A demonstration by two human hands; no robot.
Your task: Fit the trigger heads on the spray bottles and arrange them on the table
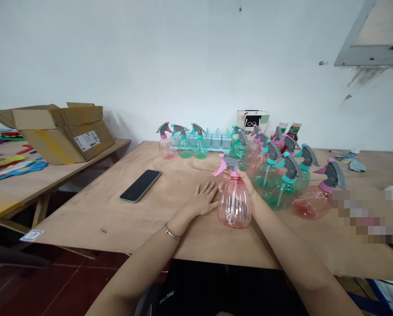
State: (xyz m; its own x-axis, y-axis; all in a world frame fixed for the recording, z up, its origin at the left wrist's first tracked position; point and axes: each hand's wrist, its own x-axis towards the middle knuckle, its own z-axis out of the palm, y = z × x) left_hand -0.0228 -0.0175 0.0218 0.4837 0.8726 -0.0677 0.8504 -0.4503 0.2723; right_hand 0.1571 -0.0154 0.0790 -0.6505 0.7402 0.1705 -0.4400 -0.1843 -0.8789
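A clear pink spray bottle (pixel 235 204) with a grey and pink trigger head stands upright in front of me. My right hand (pixel 246 181) is wrapped round its neck from behind, so part of the fingers is hidden by the bottle. Palm down on the wooden table (pixel 117 224), my left hand (pixel 203 199) lies flat with its fingers spread, just left of the bottle. Green spray bottles (pixel 280 193) and another pink spray bottle (pixel 311 202), which leans to one side, cluster to the right of my right hand.
A phone (pixel 140 186) lies on the left of the table. Along the back are three spray bottles (pixel 184 147), a light-blue rack (pixel 216 141) and a printed box (pixel 253 120). On a side table sits an open cardboard box (pixel 63 134) beside colourful hand-shaped pieces (pixel 15 171).
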